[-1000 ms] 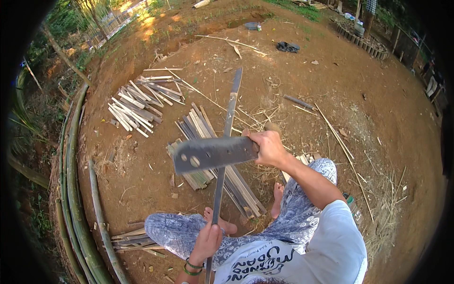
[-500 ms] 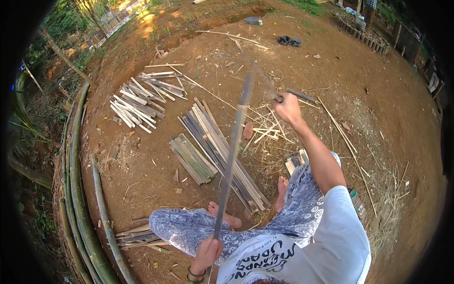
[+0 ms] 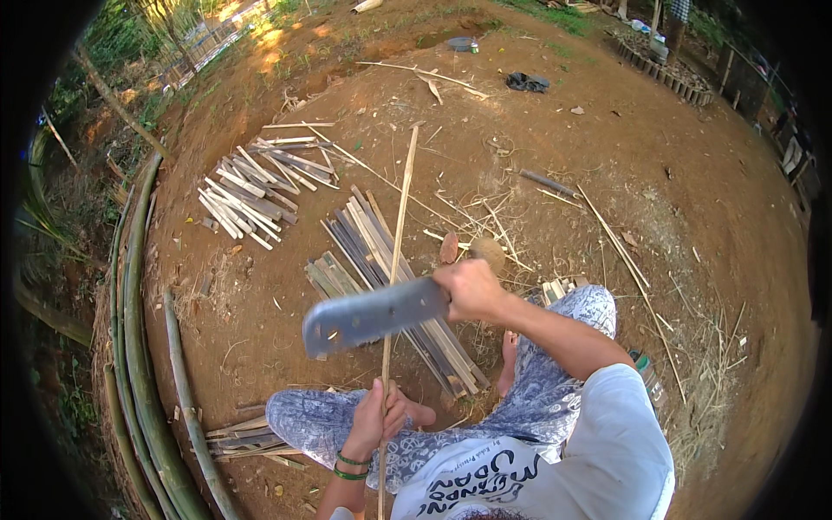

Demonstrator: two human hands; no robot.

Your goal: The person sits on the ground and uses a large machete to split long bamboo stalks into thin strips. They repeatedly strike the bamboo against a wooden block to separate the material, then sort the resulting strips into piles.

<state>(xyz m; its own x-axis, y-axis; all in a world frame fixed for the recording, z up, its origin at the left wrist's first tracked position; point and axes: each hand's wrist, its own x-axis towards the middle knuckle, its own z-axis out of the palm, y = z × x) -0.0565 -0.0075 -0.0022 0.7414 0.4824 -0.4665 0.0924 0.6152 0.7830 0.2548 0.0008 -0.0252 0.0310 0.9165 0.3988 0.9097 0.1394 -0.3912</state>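
Observation:
My left hand (image 3: 378, 418) is closed around the lower part of a long, thin bamboo strip (image 3: 405, 199), which stands up away from me. In my right hand (image 3: 472, 290) is a machete (image 3: 351, 319) with a broad grey blade, blurred by motion. Its blade points left and crosses in front of the strip above my left hand. Whether blade and strip touch, I cannot tell. A rounded brown end shows just beyond my right fist. Under the blade, on the ground, lies a bundle of long bamboo slats (image 3: 438, 347), with shorter greenish slats (image 3: 334, 276) beside it.
A pile of short split pieces (image 3: 251, 186) lies at the far left. Whole green bamboo poles (image 3: 143, 347) run along the left edge. More slats (image 3: 247, 435) rest by my left knee. Thin offcuts (image 3: 503, 230) and a dark stick (image 3: 548, 183) lie ahead on the dirt.
My right hand has swung the machete down and toward me, its blade now pointing left across the strip. My left hand has risen slightly, and the strip has turned its pale side up.

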